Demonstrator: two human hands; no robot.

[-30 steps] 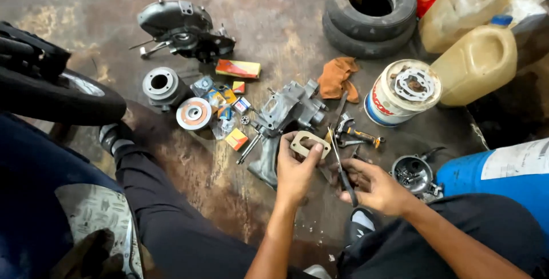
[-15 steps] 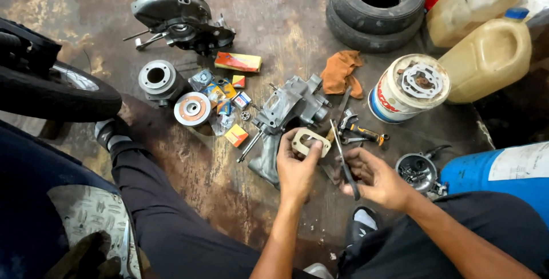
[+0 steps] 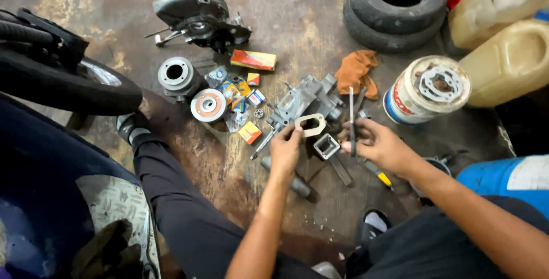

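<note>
My left hand (image 3: pixel 284 152) pinches a pale, flat gasket (image 3: pixel 310 124) with a rounded opening and lifts it above the floor. My right hand (image 3: pixel 382 147) is closed on a thin dark metal tool (image 3: pixel 351 120) that points upward. Between the two hands a small square metal part (image 3: pixel 326 146) rests on the ground. Just beyond the gasket lies a grey engine casting (image 3: pixel 305 101). Both forearms reach in from the bottom of the view.
Around the hands lie a brown rag (image 3: pixel 355 71), small coloured boxes (image 3: pixel 252 60), a round clutch-like part (image 3: pixel 207 104), a metal hub (image 3: pixel 174 75), an engine cover (image 3: pixel 190 11), a tin with a gasket on top (image 3: pixel 426 91), stacked tyres (image 3: pixel 398 4), yellowish jugs (image 3: pixel 506 59), a blue drum (image 3: pixel 509 176) and a motorcycle wheel (image 3: pixel 63 82).
My left hand has lifted the gasket slightly up and away from the square part. My right hand moved up with the thin tool, turning it from slanted to upright.
</note>
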